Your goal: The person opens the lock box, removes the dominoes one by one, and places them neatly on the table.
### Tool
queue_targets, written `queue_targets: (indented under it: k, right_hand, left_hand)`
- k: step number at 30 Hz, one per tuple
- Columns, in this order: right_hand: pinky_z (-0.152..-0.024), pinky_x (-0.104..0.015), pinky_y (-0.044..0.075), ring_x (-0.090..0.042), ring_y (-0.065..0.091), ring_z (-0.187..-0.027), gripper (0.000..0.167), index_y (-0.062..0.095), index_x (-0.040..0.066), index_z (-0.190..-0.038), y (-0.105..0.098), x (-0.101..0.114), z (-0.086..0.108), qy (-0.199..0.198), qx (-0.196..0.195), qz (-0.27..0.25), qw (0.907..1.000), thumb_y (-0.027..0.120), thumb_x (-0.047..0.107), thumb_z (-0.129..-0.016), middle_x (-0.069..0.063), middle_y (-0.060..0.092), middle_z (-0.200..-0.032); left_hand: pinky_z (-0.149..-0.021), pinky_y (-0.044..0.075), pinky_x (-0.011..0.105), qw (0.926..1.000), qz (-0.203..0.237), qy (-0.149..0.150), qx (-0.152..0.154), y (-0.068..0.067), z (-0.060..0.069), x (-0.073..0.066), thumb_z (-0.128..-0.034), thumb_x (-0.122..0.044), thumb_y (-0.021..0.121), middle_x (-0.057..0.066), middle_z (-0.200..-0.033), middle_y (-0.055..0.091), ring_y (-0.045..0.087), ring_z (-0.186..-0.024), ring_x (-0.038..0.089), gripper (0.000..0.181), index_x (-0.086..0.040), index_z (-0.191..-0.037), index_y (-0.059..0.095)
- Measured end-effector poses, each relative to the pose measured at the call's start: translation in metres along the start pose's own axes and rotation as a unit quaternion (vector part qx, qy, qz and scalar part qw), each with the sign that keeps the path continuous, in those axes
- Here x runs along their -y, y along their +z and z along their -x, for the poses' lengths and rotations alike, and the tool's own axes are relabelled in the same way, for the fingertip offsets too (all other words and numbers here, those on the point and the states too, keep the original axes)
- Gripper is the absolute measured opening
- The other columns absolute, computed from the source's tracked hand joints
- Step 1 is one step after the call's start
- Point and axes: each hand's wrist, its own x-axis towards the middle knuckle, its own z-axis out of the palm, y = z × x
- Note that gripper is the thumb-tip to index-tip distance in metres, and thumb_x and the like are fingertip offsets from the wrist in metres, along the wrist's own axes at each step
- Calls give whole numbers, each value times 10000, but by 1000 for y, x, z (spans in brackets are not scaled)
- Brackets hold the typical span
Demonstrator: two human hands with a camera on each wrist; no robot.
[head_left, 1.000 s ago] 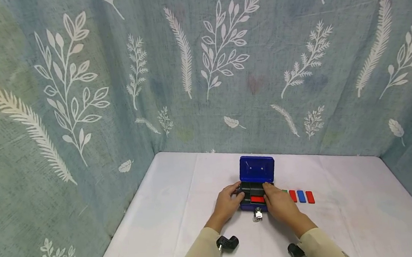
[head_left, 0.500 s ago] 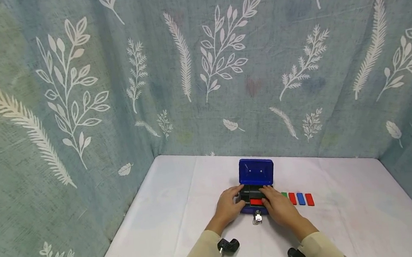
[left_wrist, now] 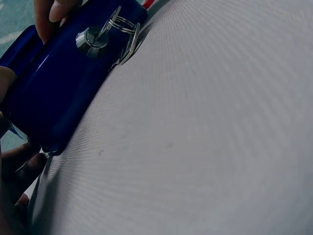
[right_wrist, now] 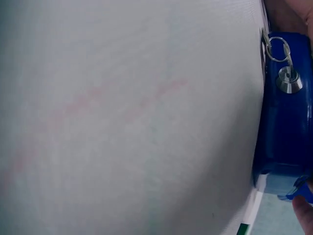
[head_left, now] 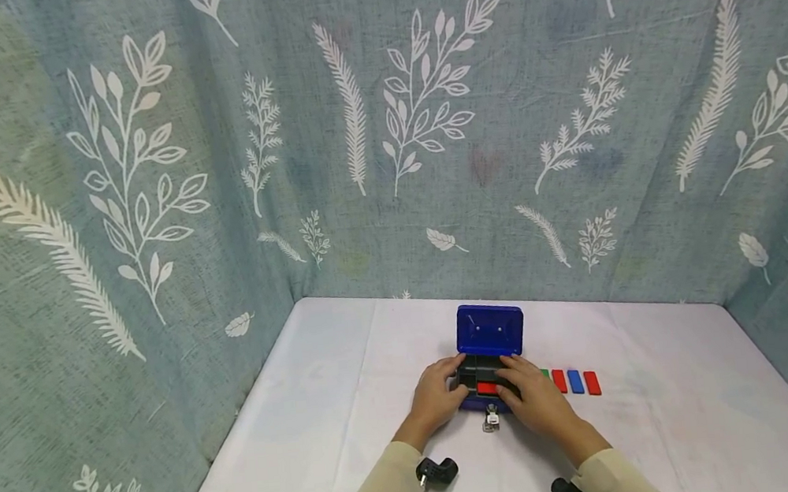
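A blue metal box (head_left: 489,330) stands with its lid raised; its black tray (head_left: 489,366) has compartments, with a red block (head_left: 487,387) in a front one. My left hand (head_left: 434,397) holds the box's left side, thumb at the rim; in the left wrist view its lower fingers (left_wrist: 22,164) lie by the box end. The right hand (head_left: 543,399) reaches over the right part of the tray, fingers spread and slightly bent, thumb tip beside the red block and partly covering it. Keys (right_wrist: 278,49) hang from the front lock (right_wrist: 289,81).
Right of the box lie a red block (head_left: 559,381), a blue block (head_left: 576,381) and another red block (head_left: 592,383), with a green block (head_left: 545,373) partly behind the right hand. A white cloth (head_left: 680,401) covers the table; patterned curtains (head_left: 397,277) hang behind.
The right hand's fingers have moved slightly left over the tray, covering more of the red block. The left hand stays at the box's left side.
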Motion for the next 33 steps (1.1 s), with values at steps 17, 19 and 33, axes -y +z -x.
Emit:
queue_targets:
  k: [17, 19, 33]
  right_hand:
    - [-1052, -530, 358, -335, 383, -1353, 310, 746, 102, -1099, -1, 6, 3, -541, 152, 650, 9963, 689, 332, -900, -67, 501, -1430]
    - [-1048, -527, 363, -331, 383, -1354, 315, 747, 94, -1099, 0, 6, 3, -582, 148, 742, 9954, 686, 331, -901, -66, 491, -1440]
    - [-1038, -550, 364, -341, 417, -1327, 377, 699, 24, -1183, 0, 9, 2, -1225, 273, 1256, 9841, 661, 289, -917, -83, 527, -1405]
  left_hand:
    - [-1023, 407, 430, 10000, -73, -4, 25, 1, 1, -1, -762, -242, 602, 41, -1319, 588, 530, -1211, 252, 647, -202, -1406, 548]
    - [-1021, 408, 431, 10000, -73, -28, 44, 1, 0, -1, -761, -243, 600, 41, -1318, 587, 531, -1209, 252, 648, -203, -1406, 547]
    - [-1007, 415, 432, 10000, -70, -7, 56, -1, 1, -2, -756, -258, 609, 49, -1303, 596, 534, -1199, 265, 650, -194, -1400, 555]
